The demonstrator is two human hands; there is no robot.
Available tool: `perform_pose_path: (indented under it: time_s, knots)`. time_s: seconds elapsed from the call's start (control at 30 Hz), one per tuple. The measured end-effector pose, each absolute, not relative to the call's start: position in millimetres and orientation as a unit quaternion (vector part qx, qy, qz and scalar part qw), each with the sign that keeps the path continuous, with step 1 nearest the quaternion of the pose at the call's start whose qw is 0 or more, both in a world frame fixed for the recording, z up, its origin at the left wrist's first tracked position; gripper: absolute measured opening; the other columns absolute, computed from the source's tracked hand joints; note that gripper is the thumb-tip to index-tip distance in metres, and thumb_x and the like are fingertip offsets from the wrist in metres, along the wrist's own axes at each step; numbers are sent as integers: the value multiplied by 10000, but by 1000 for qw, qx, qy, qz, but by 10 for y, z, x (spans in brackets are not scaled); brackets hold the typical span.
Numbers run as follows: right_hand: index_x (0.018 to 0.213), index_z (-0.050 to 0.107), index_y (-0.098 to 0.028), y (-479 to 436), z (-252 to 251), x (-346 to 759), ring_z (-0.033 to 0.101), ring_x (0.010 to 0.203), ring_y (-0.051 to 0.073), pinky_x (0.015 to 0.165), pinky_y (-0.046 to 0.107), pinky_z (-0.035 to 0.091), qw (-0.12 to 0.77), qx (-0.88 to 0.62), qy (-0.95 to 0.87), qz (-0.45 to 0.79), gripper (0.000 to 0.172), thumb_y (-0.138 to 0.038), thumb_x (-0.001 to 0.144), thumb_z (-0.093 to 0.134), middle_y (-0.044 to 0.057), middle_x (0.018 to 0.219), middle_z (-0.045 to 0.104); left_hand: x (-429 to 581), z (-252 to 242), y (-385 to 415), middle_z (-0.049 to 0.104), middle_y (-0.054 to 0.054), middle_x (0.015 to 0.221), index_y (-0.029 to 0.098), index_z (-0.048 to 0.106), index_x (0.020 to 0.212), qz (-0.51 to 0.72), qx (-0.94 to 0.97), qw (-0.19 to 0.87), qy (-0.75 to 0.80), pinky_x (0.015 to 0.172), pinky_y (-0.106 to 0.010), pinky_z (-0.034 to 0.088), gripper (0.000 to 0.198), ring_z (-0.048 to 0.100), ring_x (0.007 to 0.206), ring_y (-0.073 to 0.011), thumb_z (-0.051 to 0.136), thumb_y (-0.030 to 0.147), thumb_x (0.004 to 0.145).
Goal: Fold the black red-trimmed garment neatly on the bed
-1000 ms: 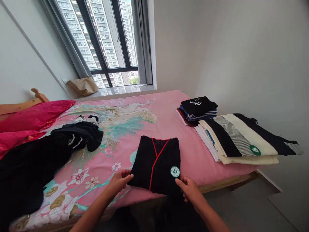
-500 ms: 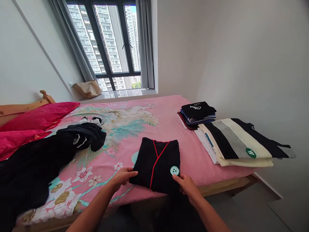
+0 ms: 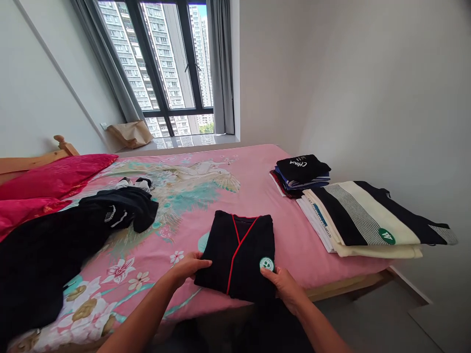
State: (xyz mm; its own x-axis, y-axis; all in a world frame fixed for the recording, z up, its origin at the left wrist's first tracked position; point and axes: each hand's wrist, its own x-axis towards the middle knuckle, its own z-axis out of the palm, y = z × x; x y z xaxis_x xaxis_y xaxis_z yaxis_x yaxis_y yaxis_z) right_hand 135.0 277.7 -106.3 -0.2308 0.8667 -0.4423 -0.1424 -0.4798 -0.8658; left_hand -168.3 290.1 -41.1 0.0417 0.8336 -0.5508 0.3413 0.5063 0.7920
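Observation:
A folded black cardigan (image 3: 246, 250) with red piping and a round green-and-white badge lies at the bed's front edge, its neckline facing away from me. My left hand (image 3: 189, 267) grips its left side, thumb on top and fingers curled under the cloth. On the right, my right hand (image 3: 285, 284) pinches the other side, its thumb pressed just below the badge. Both hands are closed on the garment; the fingers beneath it are partly hidden.
Loose dark clothes (image 3: 73, 235) are heaped on the left of the pink floral bed (image 3: 253, 171). A stack of folded clothes (image 3: 303, 171) sits at the right, beside a cream-and-black striped pile (image 3: 364, 215) along the bed's edge. Red pillows (image 3: 59, 174) lie by the headboard.
Both hands stay on the folded cardigan, whose front edge sits slightly nearer to me. The view has shifted a little; the other clothes stay in place.

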Motion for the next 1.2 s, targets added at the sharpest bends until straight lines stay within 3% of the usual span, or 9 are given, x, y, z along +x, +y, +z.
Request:
perform_pose_path:
  time_s: [0.13,0.27,0.43,0.53,0.73,0.9,1.07,1.2]
  knots:
    - [983,643,-162,2756,-1040,1339,661,818,235,733,340,517,368,-459,-353,727,434,-456,673,723,59,820,709,-1688,-418,2890,690,-28,737,156,668,827,214,446,604,625,575,-256,379,428,599,663,-177,739,473,549]
    - [1065,617,-141,2768,-964,1312,648,946,230,896,353,471,397,-390,-330,763,458,-389,697,732,79,955,709,-1693,-442,2906,718,-56,821,155,685,849,233,424,617,620,625,-276,416,464,629,745,-215,764,488,536]
    - [995,612,-152,2928,-826,1334,674,844,212,831,350,505,441,-391,-297,752,388,-368,698,739,68,889,720,-1743,-436,3031,604,31,586,153,654,779,272,412,599,630,490,-221,300,408,496,515,-97,756,495,582]
    - [962,617,-150,3145,-751,1359,678,833,207,828,338,511,463,-376,-296,746,340,-320,696,743,64,871,722,-1755,-374,3180,562,50,557,147,644,763,289,405,608,619,477,-204,287,404,458,488,-70,766,487,582]
    - [887,630,-140,3731,-777,1302,687,771,225,776,352,536,483,-405,-279,724,287,-248,646,744,68,794,725,-1607,-327,3649,691,-51,758,123,666,831,309,379,640,592,598,-247,449,459,616,658,-154,802,441,531]
    - [867,636,-141,3937,-730,1291,685,736,224,752,359,540,476,-421,-257,728,222,-207,668,708,64,758,719,-1472,-382,3930,711,-76,818,131,662,796,329,361,648,584,696,-273,494,390,652,756,-198,803,384,534]
    - [1044,607,-183,3401,-603,1477,650,912,183,823,294,494,474,-364,-280,751,338,-279,734,701,56,1007,697,-1626,-399,3646,687,-41,824,160,642,911,299,362,641,608,592,-241,440,448,618,715,-167,769,451,596]
    - [1008,616,-196,2776,-735,1572,642,791,165,678,264,476,384,-422,-302,764,339,-407,750,679,37,913,698,-1784,-419,3136,568,29,638,158,620,806,208,454,567,655,484,-211,264,440,462,549,-98,713,546,622]
